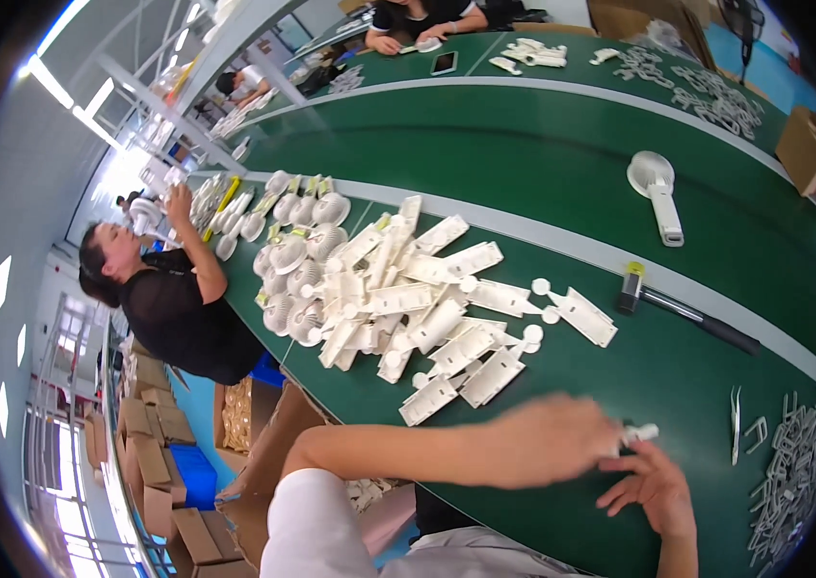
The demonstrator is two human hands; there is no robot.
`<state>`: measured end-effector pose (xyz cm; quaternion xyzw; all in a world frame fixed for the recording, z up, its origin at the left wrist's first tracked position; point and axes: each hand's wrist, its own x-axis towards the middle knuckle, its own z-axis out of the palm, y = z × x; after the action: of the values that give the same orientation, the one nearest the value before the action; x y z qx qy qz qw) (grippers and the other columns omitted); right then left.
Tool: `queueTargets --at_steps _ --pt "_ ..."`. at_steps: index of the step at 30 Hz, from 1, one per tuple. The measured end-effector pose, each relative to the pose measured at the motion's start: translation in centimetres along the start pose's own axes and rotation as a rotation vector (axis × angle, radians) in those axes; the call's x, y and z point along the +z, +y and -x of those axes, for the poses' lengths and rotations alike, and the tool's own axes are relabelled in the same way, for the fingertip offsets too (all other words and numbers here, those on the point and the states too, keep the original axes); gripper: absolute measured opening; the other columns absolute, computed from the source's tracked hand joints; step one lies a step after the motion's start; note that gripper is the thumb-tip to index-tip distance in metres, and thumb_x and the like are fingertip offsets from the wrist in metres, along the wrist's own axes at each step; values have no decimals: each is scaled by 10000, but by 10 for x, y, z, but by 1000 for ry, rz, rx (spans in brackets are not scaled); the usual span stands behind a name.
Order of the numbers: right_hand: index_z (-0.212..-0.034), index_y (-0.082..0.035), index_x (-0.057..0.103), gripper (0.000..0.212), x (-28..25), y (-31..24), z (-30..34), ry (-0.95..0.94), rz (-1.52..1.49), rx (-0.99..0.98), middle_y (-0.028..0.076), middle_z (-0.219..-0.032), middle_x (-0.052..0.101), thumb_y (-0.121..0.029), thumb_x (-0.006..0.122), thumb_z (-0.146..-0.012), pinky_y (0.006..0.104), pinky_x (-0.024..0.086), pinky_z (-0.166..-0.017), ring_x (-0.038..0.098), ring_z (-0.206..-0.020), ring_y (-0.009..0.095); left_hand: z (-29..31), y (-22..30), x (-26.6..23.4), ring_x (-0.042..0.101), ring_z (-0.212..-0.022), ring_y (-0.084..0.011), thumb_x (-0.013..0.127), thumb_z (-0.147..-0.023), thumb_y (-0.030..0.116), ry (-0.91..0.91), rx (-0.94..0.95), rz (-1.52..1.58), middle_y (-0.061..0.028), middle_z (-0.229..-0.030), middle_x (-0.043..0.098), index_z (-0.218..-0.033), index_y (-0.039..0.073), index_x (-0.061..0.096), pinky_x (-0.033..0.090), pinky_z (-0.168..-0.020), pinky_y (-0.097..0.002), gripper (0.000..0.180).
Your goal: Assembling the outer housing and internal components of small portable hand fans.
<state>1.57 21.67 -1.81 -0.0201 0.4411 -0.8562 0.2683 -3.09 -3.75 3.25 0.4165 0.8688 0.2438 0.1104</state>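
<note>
My left hand (pixel 557 441) reaches across the bench from the left, smeared by motion. At its fingertips a small white plastic part (pixel 640 433) sticks out, its far side hidden behind the fingers. Just below that part is my right hand (pixel 654 489), palm partly turned up and fingers apart. One of its fingertips comes close to the part; I cannot tell whether they touch. To the left lies a heap of white plastic handle shells (pixel 408 294), some with small round discs on their ends. A single shell (pixel 585 318) lies apart at the heap's right.
White handheld fans (pixel 304 260) are piled behind the heap; another fan (pixel 657 193) lies on the green belt. A black-handled hammer (pixel 692 316), tweezers (pixel 736 424) and grey U-shaped clips (pixel 793 482) lie right. A co-worker (pixel 177 299) stands left; another person (pixel 424 21) sits opposite.
</note>
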Motion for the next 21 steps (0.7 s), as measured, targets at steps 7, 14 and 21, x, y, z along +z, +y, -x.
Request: queueTargets --at_steps 7,14,21 --pt "-1337 51 506 465 -24 -3 7 -19 368 -107 182 -1100 692 -109 706 -949 330 605 -709 724 -919 250 -5 -7 -5 630 -955 -300 769 -839 61 341 377 282 -115 -1144 643 -1149 42 635 549 -799 -354 338" --pt "-1212 -22 638 422 -12 -79 -49 441 1597 -846 166 -1110 677 -40 760 -808 397 546 -846 668 -978 350 15 0 17 699 -886 -281 755 -868 15 547 -119 420 -144 -978 710 -1038 30 688 568 -791 -359 184" --pt "-1113 -94 701 352 -134 -119 -80 351 2176 -204 130 -1089 670 -338 754 -866 454 512 -944 640 -1098 320 23 -2 103 685 -830 -340 752 -888 97 522 11 349 -152 -961 699 -986 40 708 550 -718 -357 122"
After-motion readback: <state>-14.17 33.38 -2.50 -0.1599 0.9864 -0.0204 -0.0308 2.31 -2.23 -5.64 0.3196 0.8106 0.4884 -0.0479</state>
